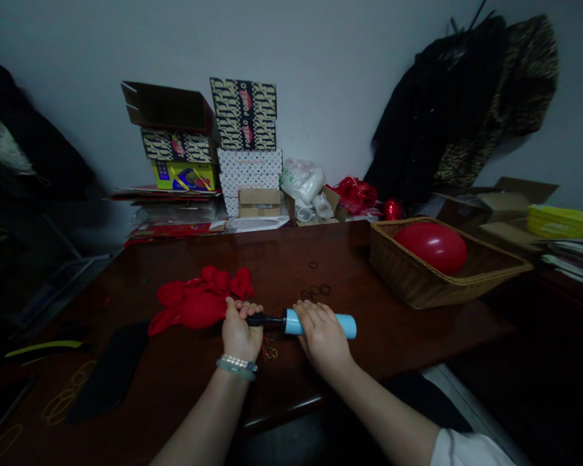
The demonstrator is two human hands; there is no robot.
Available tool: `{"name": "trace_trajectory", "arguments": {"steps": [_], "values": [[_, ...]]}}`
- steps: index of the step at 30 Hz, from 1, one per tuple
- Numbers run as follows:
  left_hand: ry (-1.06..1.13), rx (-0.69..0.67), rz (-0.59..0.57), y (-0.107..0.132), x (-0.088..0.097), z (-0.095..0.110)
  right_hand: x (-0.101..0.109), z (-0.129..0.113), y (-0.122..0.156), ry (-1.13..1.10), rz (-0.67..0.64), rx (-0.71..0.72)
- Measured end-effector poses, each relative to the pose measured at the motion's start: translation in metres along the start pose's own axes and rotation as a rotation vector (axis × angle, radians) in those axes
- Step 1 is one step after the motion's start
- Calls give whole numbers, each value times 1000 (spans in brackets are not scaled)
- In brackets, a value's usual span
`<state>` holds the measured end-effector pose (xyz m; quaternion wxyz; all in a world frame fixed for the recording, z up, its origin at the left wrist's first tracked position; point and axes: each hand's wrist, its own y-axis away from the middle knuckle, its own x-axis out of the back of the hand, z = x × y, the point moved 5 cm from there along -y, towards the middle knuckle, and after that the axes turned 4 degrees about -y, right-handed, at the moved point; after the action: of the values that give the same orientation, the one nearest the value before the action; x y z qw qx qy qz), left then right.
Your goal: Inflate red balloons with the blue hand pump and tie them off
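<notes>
Left hand (pixel 241 331): curled closed round the black left end of the pump (pixel 347 325), right against a swollen red balloon (pixel 201 312)
Right hand (pixel 323 333): wrapped round the pump's blue barrel
Pump: roughly level, over the near part of the table (pixel 282 252)
Limp balloons (pixel 172 293): on the table, left
Basket (pixel 488 281): right, holding one big balloon (pixel 432 248)

Dim, cool light | faint sheen on table (pixel 393 336) | corners dark | edges stretched, soft

Dim light falls on a pale bluish wall (pixel 330 97); before it stands a glossy, dark reddish-brown table (pixel 282 262).
</notes>
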<state>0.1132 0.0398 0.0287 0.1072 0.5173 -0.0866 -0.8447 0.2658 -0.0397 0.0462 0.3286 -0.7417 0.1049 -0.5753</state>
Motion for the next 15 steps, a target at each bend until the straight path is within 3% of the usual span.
{"name": "trace_trajectory", "arguments": {"steps": [7, 15], "values": [[-38, 17, 8, 1, -1, -4, -3, -6, 0, -43, -69, -26], [1, 5, 47, -19, 3, 30, 4, 3, -6, -73, -108, -50]]}}
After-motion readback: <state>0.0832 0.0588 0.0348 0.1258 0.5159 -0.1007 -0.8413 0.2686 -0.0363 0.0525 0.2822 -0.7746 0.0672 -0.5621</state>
